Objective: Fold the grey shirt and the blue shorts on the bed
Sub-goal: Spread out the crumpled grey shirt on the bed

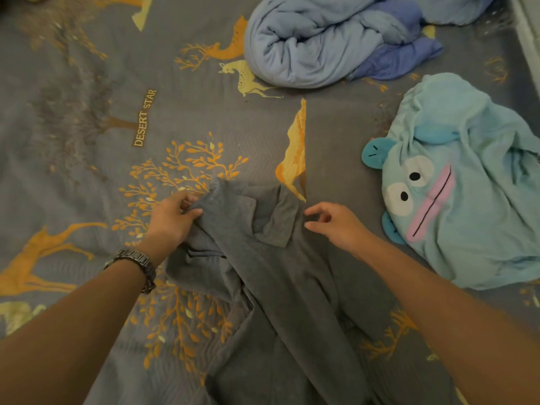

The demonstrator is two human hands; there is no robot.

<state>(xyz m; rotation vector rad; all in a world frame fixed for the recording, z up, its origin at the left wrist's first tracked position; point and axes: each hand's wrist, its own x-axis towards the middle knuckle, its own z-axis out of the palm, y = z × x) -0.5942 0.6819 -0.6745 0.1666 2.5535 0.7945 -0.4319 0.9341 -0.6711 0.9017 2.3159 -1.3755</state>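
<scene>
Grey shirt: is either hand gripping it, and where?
The left hand pinches the grey shirt at its upper left edge, near the shoulder. The right hand is open beside the shirt's top right and holds nothing.

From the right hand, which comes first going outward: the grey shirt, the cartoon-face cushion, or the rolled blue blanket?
1. Grey shirt, just left of the right hand.
2. Cartoon-face cushion, to its right.
3. Rolled blue blanket, far up the bed.
</scene>
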